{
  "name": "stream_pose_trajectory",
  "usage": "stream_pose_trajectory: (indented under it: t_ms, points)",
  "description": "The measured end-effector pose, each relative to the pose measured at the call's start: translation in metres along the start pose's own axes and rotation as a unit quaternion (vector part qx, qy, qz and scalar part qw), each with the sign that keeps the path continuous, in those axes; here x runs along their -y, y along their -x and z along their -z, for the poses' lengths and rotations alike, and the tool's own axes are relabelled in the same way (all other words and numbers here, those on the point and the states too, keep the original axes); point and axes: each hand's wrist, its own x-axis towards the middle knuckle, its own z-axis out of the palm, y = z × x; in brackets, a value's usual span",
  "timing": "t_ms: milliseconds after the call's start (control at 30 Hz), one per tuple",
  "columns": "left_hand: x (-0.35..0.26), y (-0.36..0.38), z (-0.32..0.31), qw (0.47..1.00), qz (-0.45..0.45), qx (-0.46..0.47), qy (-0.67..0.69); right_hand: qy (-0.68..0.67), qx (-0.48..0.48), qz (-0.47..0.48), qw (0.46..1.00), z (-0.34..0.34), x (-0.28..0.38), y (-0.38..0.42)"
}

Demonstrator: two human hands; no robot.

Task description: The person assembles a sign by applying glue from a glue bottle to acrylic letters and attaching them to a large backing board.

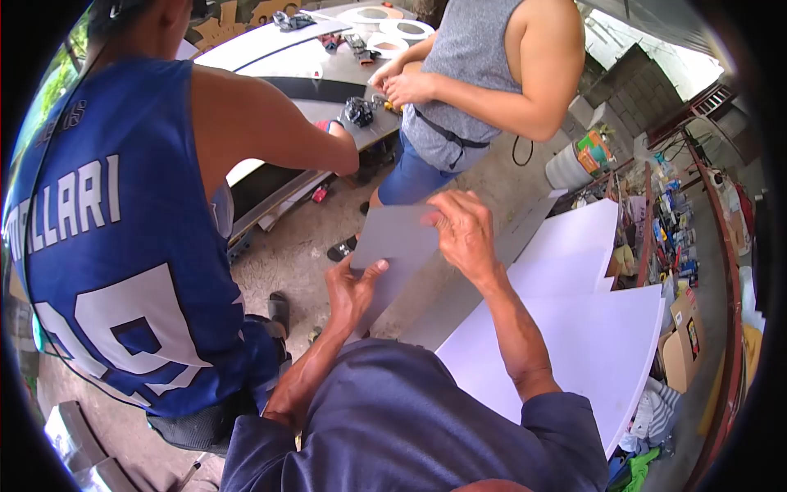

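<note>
A flat grey sheet [395, 238] is held up in front of my dark shirt. My left hand [352, 289] grips its left edge, with the thumb lying on the face of the sheet. At the upper right corner, my right hand [464, 231] pinches the sheet between thumb and fingers. The sheet's lower part runs down behind my left forearm and shirt. Large white curved panels [566, 328] stand to the right, beside my right forearm.
A person in a blue jersey [123, 221] stands close on the left, reaching to a worktable [287, 187]. Another person in a grey top [467, 82] stands ahead. A bucket [570, 168], a cluttered shelf and a cardboard box [685, 340] are on the right.
</note>
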Motion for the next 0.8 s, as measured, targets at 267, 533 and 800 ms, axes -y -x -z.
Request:
stream_pose_trajectory:
  t_ms: [267, 533, 800]
  points:
    - [0.001, -0.001, -0.001, 0.997, -0.031, 0.057, 0.051, -0.086, 0.108, 0.044, 0.989, 0.013, 0.030, -0.031]
    - [0.026, 0.000, 0.017, 0.981, -0.178, -0.060, -0.056, -0.134, 0.191, 0.034, 0.972, -0.015, 0.052, -0.042]
    - [0.026, 0.002, 0.020, 0.984, -0.152, -0.081, -0.054, -0.109, 0.100, 0.068, 0.987, -0.043, 0.053, -0.039]
